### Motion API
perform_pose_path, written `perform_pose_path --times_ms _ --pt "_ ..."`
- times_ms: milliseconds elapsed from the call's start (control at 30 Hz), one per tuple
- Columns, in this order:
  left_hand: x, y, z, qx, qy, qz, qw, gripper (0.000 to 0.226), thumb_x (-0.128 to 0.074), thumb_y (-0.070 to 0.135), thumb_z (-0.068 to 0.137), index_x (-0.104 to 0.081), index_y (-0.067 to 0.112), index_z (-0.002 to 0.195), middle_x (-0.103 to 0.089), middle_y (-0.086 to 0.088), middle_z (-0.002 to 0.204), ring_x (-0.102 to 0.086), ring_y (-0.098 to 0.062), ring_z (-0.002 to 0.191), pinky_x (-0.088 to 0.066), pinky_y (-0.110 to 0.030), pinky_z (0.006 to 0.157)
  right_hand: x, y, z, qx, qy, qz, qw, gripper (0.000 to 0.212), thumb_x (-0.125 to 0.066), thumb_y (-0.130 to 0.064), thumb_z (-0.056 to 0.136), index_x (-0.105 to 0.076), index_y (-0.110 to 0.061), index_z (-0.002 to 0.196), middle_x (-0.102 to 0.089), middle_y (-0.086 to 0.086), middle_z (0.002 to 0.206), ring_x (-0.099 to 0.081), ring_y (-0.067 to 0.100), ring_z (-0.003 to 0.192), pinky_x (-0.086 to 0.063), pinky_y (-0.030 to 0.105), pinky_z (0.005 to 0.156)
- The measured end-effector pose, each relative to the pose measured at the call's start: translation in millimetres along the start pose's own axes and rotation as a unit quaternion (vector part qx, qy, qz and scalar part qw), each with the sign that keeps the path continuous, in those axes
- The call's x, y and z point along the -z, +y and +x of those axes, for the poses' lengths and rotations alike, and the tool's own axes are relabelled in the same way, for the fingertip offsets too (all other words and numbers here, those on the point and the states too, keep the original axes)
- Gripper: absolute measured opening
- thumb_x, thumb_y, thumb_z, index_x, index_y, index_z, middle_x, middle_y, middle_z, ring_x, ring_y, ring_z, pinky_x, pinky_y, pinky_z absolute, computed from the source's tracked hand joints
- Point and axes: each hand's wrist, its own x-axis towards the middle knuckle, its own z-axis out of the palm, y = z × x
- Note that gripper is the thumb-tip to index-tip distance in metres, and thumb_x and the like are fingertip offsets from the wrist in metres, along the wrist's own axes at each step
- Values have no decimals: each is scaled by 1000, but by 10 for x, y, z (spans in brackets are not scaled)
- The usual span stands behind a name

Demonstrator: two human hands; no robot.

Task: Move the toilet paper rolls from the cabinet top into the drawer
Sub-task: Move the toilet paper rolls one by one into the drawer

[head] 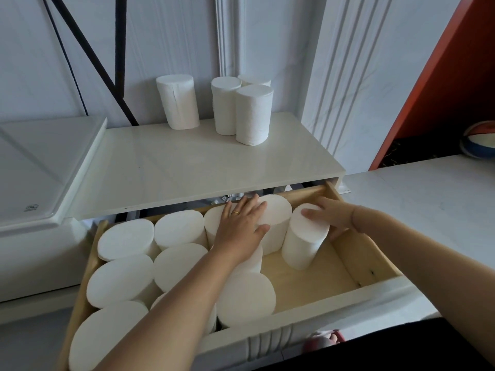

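The tilted roll (305,236) stands in the right part of the drawer (369,253), leaning with its base on the bare wooden floor and its top toward the right wall. The right hand (332,218) grips its upper end, thumb across the flat top face and fingers curled round the far side. Just beside it, the left hand (241,223) lies flat with fingers spread on the back-row roll (276,212), pressing or steadying it rather than gripping. The packed rolls (126,238) fill the left and middle of the drawer upright and touching; four rolls (253,115) remain on the cabinet top (187,167) against the wall, one apart from a cluster of three.

The step in hand looks to be seating this roll. To do it well, bring it upright and slide it snug against the back-row roll so the free floor stays usable for the last four — the soft paper dents easily, so a light grip near the top is enough, and the left hand should keep the neighbours from toppling.

The rolls carry no wrapper or print. The only mark is a small embossed logo (32,207) on the white panel (53,167) at left — too small to read.
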Motion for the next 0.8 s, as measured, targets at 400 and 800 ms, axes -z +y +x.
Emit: perform_pose_path --times_ms 400,800 --pt "25 2 -63 -23 -56 12 998 71 -17 67 89 -8 31 149 4 13 158 9 -4 143 13 -41 115 -508 -9 -365 -60 -130 192 971 56 -47 -53 94 -47 -8 127 -65 22 104 -69 30 73 -62 32 63" --pt "3 12 -119 -74 -64 79 992 69 -10 63 91 6 30 149 13 15 156 19 -5 141 15 -41 114 -541 -47 -461 3 -118 165 979 48 -47 -49 96 -52 -11 124 -66 21 111 -68 26 73 -61 29 71"
